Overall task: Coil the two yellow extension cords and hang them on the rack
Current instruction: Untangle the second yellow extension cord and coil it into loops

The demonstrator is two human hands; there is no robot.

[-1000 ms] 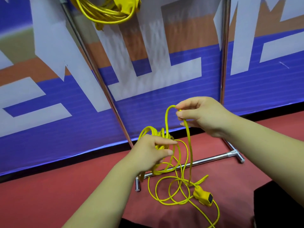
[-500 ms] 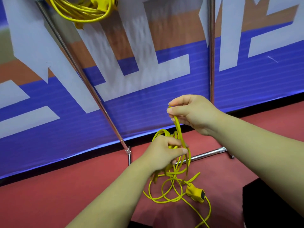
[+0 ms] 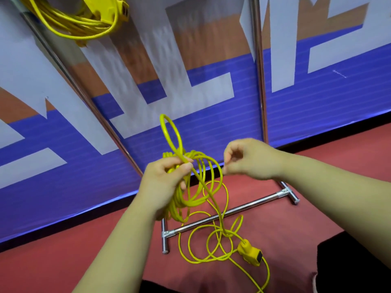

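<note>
Left hand: the left hand (image 3: pixel 167 182) grips a bundle of coils of the yellow cord (image 3: pixel 196 182), fingers wrapped round the bundle and the thumb pressing a strand down on top.
Right hand: the right hand (image 3: pixel 249 159) is just to the right of the coils with its fingers curled inward. It is motion-blurred, so I cannot tell whether the fingertips pinch the outermost strand or hold nothing.
Yellow cord: several loops hang from the left hand's grip in front of the rack. One narrow loop stands up above the thumb. A single strand runs down and to the right from the thumb to loose rings lying on the floor (image 3: pixel 63 261).
Socket block: the yellow socket block (image 3: pixel 250 251) at the end of this cord lies on the red floor, just beside the loose rings and to the right of the rack's base.
Second yellow cord: the second yellow cord (image 3: pixel 74 24) is already coiled, up at the top left edge of view against the rack's left upright, its own yellow block beside it.
Rack: the chrome rack (image 3: pixel 232 210) has two uprights and a low crossbar with short feet on the floor.
Backdrop: a blue, white and orange banner (image 3: pixel 317 102) stands behind the rack.
</note>
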